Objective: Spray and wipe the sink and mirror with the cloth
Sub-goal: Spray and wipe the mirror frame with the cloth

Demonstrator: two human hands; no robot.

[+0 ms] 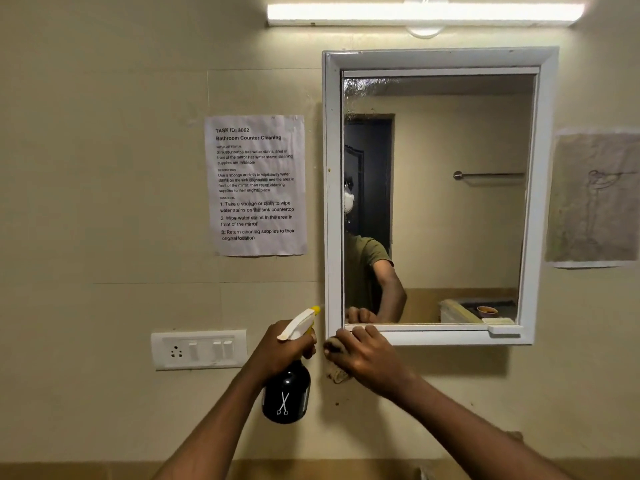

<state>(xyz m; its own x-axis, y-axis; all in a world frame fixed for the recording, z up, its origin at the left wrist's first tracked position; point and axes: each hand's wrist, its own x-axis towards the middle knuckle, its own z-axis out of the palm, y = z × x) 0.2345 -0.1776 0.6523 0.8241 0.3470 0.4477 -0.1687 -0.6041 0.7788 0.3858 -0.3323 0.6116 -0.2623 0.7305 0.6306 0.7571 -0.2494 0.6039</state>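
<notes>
Left hand [280, 348]: grips black spray bottle with white trigger [287, 393]
Right hand [363, 355]: presses crumpled beige cloth [336, 370] on white-framed mirror [436, 195] corner
Progress: droplets top-left, glass unwiped; sink unseen

Beige wall [104, 81], lit tube light [426, 13], taped paper notice [256, 185], white switchboard [199, 349].

Beige wall [104, 81], white-framed mirror [440, 202], taped paper sheet [256, 185], switch plate [199, 349]

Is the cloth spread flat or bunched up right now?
Bunched: the cloth is a wad under the right hand, pressed at the mirror frame's lower-left corner.
</notes>
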